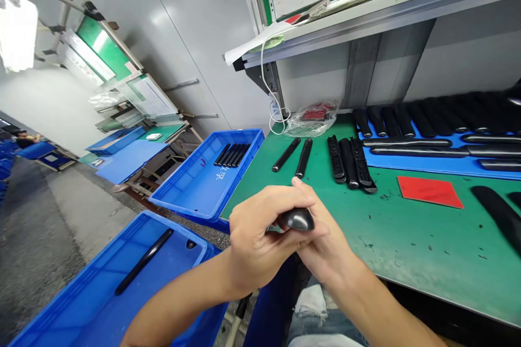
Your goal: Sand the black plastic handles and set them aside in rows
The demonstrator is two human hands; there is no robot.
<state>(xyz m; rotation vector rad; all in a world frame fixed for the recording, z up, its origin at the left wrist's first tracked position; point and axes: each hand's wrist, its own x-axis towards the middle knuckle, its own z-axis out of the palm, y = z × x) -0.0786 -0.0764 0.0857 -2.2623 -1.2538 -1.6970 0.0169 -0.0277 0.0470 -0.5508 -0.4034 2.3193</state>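
black handle [298, 219] gripped by left hand [256, 241] and right hand [325, 241], fingers [303, 191] curled

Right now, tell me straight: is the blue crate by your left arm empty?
No, a long black bar lies on the floor of the blue crate.

Blue crate wall [183, 233] hems the left hand [256, 244]; green bench [407, 244] offers passage rightward.
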